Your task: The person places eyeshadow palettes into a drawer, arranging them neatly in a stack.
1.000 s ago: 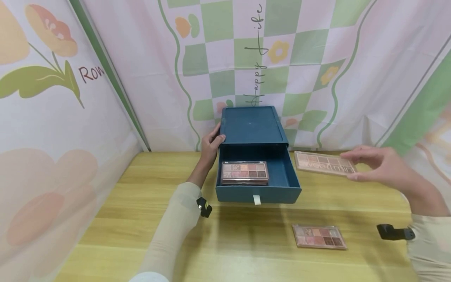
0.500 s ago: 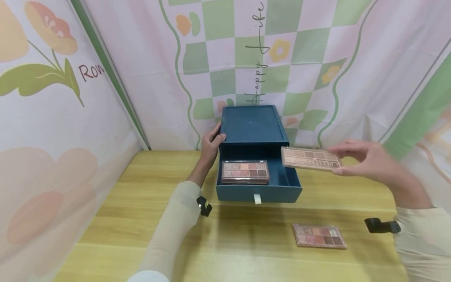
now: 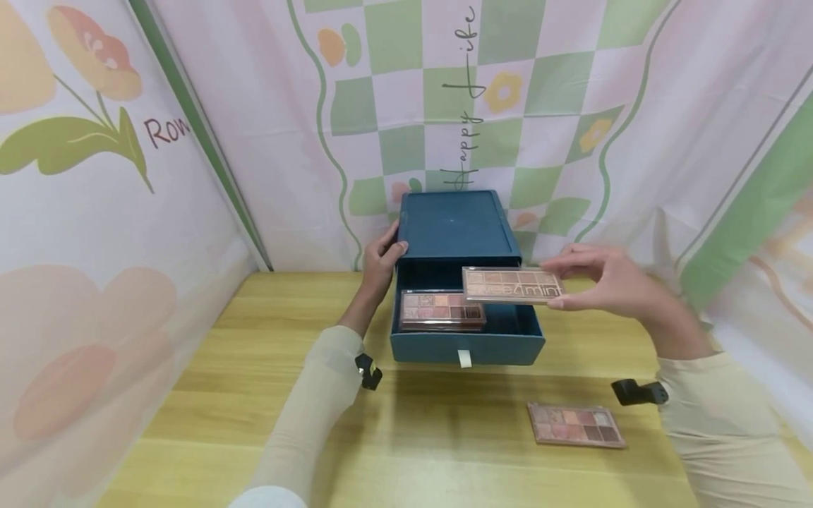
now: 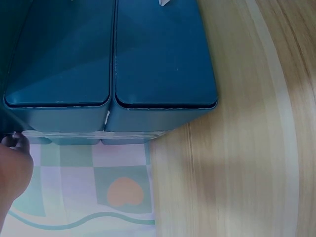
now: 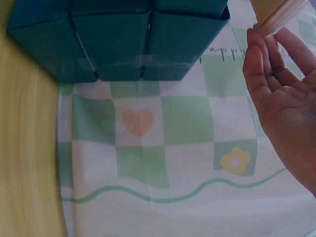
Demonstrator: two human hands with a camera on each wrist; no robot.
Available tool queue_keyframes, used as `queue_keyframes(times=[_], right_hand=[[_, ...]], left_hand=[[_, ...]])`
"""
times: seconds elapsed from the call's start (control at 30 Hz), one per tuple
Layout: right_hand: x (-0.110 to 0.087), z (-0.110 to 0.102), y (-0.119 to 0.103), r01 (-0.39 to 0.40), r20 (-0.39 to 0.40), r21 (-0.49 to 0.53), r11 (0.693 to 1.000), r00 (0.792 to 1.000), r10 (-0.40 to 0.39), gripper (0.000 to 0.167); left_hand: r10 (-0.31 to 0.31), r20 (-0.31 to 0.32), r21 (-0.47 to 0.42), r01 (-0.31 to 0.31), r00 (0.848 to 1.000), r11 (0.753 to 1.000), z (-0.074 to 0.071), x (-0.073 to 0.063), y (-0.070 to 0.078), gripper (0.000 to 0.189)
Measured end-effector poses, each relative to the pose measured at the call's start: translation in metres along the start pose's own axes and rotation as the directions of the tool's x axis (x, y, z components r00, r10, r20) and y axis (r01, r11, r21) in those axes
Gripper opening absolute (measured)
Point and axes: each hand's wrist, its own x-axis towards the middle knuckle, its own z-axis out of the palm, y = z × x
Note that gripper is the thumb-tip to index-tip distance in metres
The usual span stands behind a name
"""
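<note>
My right hand (image 3: pixel 603 282) pinches the right end of an eyeshadow palette (image 3: pixel 502 284) with printed lettering on its clear lid. That palette is over the pulled-out top drawer (image 3: pixel 470 350) of a dark blue drawer box (image 3: pixel 454 224), its left end overlapping the palettes (image 3: pixel 438 312) stacked inside at the left. In the right wrist view, the palette's edge (image 5: pixel 284 17) shows between thumb and fingers. My left hand (image 3: pixel 379 264) rests against the box's left side, fingers along the wall and thumb on the top edge. The left wrist view shows only part of this hand (image 4: pixel 15 165).
Another eyeshadow palette (image 3: pixel 576 425) lies on the wooden table (image 3: pixel 254 395) at the front right. Lower drawer tiers (image 5: pixel 111 44) show in the right wrist view. A white pull tab (image 3: pixel 465 358) sits on the drawer front. A patterned curtain (image 3: pixel 394 99) hangs behind the box.
My right hand has carried the eyeshadow palette leftward, from beside the box to over the drawer. My left hand, the box and the palette on the table have stayed put.
</note>
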Motion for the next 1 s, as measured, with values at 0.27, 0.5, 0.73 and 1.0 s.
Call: queue_keyframes(times=[0.27, 0.5, 0.73, 1.0], right_hand=[[0.020, 0.016, -0.012, 0.055, 0.019, -0.008, 0.998, 0.998, -0.055, 0.048], [0.033, 0.031, -0.016, 0.075, 0.048, -0.010, 0.997, 0.996, -0.075, 0.046], [0.043, 0.040, -0.022, 0.055, 0.089, -0.055, 0.997, 0.995, -0.050, 0.041], [0.051, 0.052, -0.030, 0.031, 0.128, -0.076, 0.997, 0.992, -0.021, 0.042]], left_hand=[[-0.009, -0.006, -0.012, 0.009, 1.000, 1.000, 0.001, 0.000, 0.001, 0.063], [-0.014, -0.005, -0.031, 0.014, 1.000, 0.999, 0.001, 0.000, 0.001, 0.061], [-0.019, -0.010, -0.027, 0.018, 1.000, 0.999, 0.001, -0.001, 0.001, 0.060], [-0.018, -0.008, -0.010, 0.018, 1.000, 1.000, 0.002, -0.002, 0.003, 0.060]])
